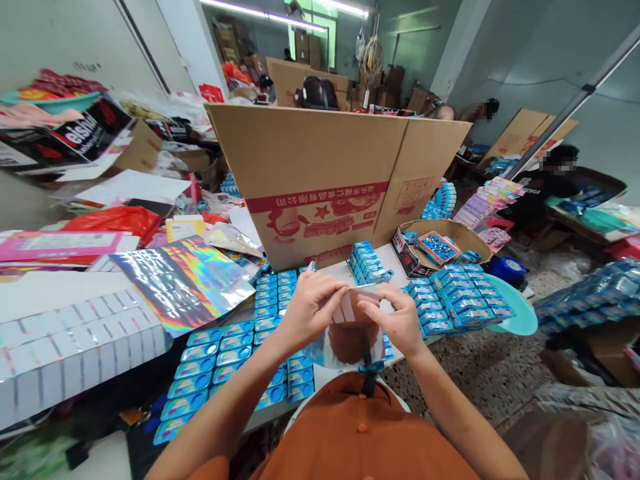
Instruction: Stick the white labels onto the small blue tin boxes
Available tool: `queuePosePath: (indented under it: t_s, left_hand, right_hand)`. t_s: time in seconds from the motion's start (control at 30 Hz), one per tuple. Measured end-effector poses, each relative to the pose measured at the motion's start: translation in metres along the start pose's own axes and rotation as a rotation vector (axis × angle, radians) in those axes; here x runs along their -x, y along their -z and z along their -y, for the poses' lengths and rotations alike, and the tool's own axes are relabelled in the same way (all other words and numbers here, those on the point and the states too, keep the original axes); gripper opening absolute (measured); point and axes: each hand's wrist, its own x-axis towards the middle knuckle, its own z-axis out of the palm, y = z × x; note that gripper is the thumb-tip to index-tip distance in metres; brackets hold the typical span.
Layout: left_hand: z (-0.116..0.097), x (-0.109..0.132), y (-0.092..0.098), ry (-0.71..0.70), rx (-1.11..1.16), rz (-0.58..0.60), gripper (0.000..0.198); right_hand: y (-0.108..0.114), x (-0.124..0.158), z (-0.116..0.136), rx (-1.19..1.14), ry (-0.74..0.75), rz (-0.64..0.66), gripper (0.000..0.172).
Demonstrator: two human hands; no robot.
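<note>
My left hand (315,301) and my right hand (399,320) are raised in front of my chest, above the table. Between them they pinch a small, thin, shiny sheet (365,291), thumbs and fingertips at its two sides. What is printed on it, if anything, is too small to read. Just below lies a larger mirror-like sheet (345,353), which reflects my orange shirt. Left of my hands, blue flat packs (233,357) lie in rows. A stack of small blue boxes (367,261) stands behind my hands, and more blue boxes (463,300) are piled to the right.
A large cardboard panel (320,173) stands upright at the back of the table. An open carton (425,250) holds a tray of small blue pieces. To the left are a rainbow foil sheet (187,283) and white stacked packs (80,347). A turquoise basin (520,310) is at the right; a person (545,190) sits beyond.
</note>
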Motion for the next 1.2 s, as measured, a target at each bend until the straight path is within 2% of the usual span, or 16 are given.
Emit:
queuePosePath:
  t_s: [0.1,0.2,0.4,0.6,0.73,0.87,1.07,1.2]
  left_hand:
    - [-0.003,0.002,0.000,-0.019,-0.027,-0.032,0.020]
    - [-0.005,0.005,-0.002,-0.018,-0.046,-0.114,0.022]
    - [-0.010,0.011,-0.002,0.039,0.010,-0.224,0.026]
    - [-0.013,0.009,-0.001,0.085,0.014,-0.240,0.024]
    - [-0.012,0.007,-0.001,0.096,0.021,-0.228,0.025]
    - [-0.013,0.008,0.000,0.062,0.050,-0.183,0.017]
    - [-0.012,0.012,0.000,0.042,0.017,-0.179,0.015]
    - [-0.012,0.013,0.004,-0.002,-0.069,-0.168,0.013]
  right_hand:
    - [-0.003,0.001,0.001,-0.165,-0.110,0.096,0.014]
    - [-0.008,0.002,-0.002,-0.322,-0.201,0.159,0.022]
    - [-0.016,0.003,-0.009,-0.432,-0.279,0.131,0.026]
    - [-0.018,-0.004,-0.005,-0.377,-0.172,0.122,0.024]
    - [-0.021,-0.005,-0.003,-0.395,-0.210,0.097,0.025]
    - [-0.022,-0.004,-0.002,-0.456,-0.244,0.064,0.024]
    - [-0.020,-0.002,0.002,-0.391,-0.113,0.044,0.017]
    - [-0.022,0.001,0.005,-0.422,-0.140,0.075,0.018]
